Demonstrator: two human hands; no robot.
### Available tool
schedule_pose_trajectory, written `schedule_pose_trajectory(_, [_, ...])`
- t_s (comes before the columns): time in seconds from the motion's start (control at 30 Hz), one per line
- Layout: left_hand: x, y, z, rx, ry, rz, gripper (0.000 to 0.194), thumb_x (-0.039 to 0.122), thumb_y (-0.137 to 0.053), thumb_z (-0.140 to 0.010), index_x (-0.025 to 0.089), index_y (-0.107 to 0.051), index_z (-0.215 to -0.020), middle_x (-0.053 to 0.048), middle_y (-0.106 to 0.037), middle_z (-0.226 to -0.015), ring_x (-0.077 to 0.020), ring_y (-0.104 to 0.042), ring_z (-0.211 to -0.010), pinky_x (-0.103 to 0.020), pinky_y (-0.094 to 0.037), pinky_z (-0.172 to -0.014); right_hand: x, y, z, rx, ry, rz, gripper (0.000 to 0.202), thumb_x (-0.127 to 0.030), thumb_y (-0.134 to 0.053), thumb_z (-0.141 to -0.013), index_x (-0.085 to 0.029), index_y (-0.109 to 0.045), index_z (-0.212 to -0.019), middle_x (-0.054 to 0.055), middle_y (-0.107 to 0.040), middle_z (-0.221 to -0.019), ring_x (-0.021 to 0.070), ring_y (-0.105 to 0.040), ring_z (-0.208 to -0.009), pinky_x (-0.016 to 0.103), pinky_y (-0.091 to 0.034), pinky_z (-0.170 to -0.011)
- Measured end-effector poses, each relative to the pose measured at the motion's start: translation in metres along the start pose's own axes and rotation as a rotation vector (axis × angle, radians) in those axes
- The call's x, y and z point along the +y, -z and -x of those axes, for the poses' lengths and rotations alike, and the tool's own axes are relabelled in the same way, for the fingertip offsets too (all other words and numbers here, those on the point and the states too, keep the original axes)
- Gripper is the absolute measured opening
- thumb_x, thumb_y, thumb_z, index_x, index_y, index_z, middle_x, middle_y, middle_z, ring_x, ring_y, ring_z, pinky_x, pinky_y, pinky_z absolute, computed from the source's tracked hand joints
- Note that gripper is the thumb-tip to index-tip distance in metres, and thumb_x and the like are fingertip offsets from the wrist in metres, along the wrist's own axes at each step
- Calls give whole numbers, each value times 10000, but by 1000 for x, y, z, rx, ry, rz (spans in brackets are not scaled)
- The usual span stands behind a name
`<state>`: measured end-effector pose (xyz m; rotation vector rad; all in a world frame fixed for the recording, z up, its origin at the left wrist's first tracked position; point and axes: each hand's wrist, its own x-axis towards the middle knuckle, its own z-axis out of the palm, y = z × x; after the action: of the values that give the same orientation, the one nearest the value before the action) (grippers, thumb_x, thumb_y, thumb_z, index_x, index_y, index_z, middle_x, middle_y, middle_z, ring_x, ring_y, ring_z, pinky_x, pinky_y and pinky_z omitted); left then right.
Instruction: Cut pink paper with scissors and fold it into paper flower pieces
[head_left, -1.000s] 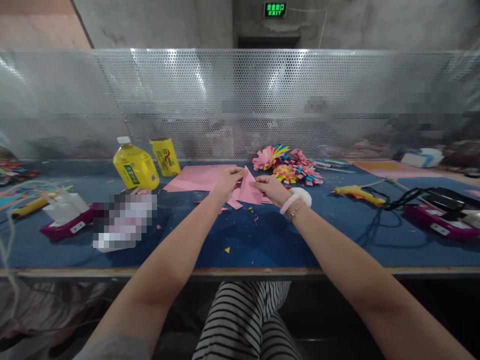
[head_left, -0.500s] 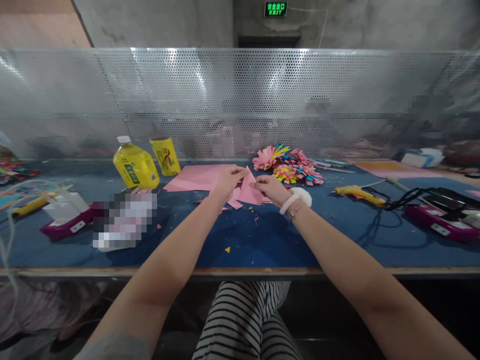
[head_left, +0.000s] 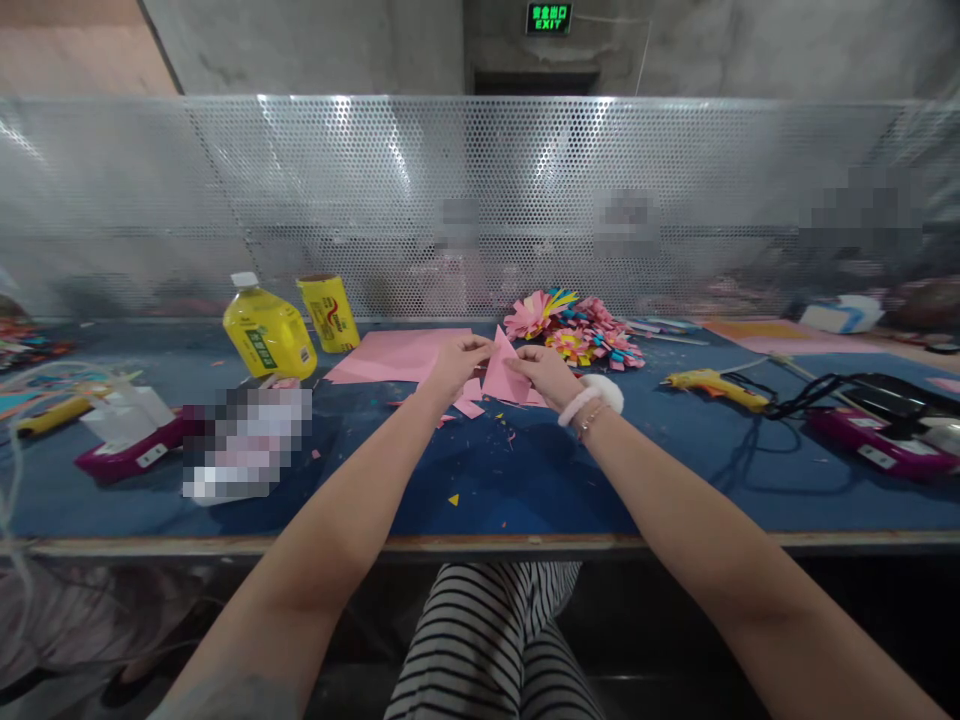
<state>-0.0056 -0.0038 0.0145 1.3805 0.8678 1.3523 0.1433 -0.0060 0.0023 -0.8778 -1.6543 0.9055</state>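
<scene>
A pink piece of paper, folded to a pointed triangle, is held up between my two hands above the blue table. My left hand pinches its left edge near the tip. On the other side, the fingers of my right hand close on its right edge; a fluffy white band circles that wrist. Small pink paper pieces lie just below the folded paper. Behind my left hand rests a larger sheet of pink paper.
Paper flowers lie beyond my right hand. A yellow bottle and a yellow canister stand at left. Rightward are a yellow glue gun and a purple power strip. A perforated metal screen borders the back.
The folded paper has turned slightly in my fingers and its tip stands a little higher. Both hands keep their hold, and the right hand has shifted slightly.
</scene>
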Motion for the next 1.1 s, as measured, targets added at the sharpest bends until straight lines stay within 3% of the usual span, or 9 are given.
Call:
schedule_pose_trajectory(0.23, [1,0,0,-40,65,-15,213,268,-698,-535,127,-566,-624,18,-533,-547,-70,-495,-503,-221,-404,-508,-4,3,-1,67,-10,3,275,-383,-599,-601,-149,-460,-559,-51,-374,-493,54,-297,-469,230,-236,-468])
schedule_pose_trajectory(1.1, [1,0,-1,-39,41,-23,222,272,-719,-508,106,-623,-619,-10,-579,-526,-92,-532,-507,-251,-457,-545,6,4,-6,90,23,-114,325,-399,-663,-552,-158,-445,-536,-51,-387,-476,54,-319,-454,224,-234,-450])
